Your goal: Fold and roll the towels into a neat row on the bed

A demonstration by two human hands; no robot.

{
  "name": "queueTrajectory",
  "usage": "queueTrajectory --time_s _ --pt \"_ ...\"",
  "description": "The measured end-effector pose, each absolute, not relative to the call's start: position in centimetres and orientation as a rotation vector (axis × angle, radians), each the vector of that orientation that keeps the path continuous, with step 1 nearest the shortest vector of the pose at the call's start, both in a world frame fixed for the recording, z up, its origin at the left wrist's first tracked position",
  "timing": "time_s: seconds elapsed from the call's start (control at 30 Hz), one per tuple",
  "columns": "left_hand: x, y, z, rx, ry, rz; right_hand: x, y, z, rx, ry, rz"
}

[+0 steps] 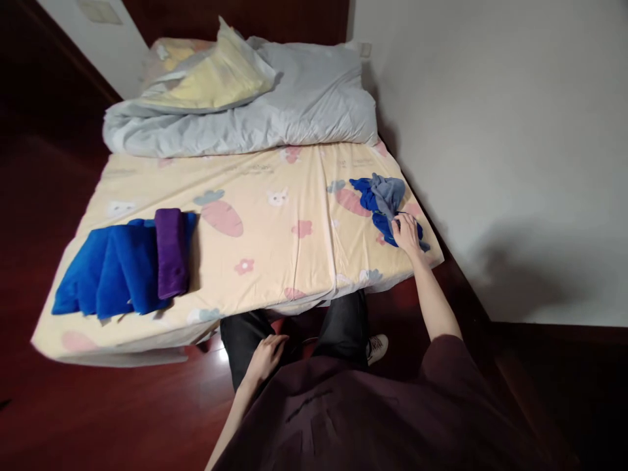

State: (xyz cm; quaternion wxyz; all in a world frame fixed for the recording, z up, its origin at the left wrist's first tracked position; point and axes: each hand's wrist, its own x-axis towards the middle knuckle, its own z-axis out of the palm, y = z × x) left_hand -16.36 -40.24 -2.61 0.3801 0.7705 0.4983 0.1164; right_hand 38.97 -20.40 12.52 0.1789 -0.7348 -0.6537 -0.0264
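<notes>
On the right side of the bed, my right hand (406, 232) rests on a crumpled pile of blue cloth (383, 229), its fingers bent over the fabric; whether they grip it is not clear. A grey-blue cloth (387, 191) lies bunched just beyond my fingertips. My left hand (267, 356) lies on my dark trouser leg near the bed's front edge, fingers extended and holding nothing. At the left of the bed, several folded blue cloths (115, 268) overlap in a fan, with a rolled or folded purple cloth (171, 254) at their right end.
The bed (265, 242) has a yellow sheet with carrot and rabbit prints. A grey quilt (314, 98) and a yellow pillow (220, 75) lie across its far end. A white wall (510, 144) stands to the right, and dark red floor (161, 412) shows at the lower left.
</notes>
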Motion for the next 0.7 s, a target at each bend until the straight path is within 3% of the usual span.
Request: queueTrajectory --time_s 0.23,0.33,0.43,0.57,0.7 --pt "-11.3 -36.3 8.7 1.98 1.133 0.831 28.6 -26.3 21.2 -1.508 -1.966 0.271" --pt "-8.9 -35.8 13.4 2.012 0.994 1.094 23.4 -30.8 23.4 -1.386 -2.124 0.623" --pt "-6.9 -36.4 16.6 2.052 0.794 1.139 19.5 -34.7 24.4 -1.192 -2.301 0.955" --pt "-5.8 -38.2 17.5 2.02 0.574 1.066 17.1 -37.7 24.5 -0.977 -2.376 1.181" --pt "-6.5 -39.3 15.2 1.986 0.64 1.039 16.9 -38.9 24.7 -0.912 -2.304 1.175"
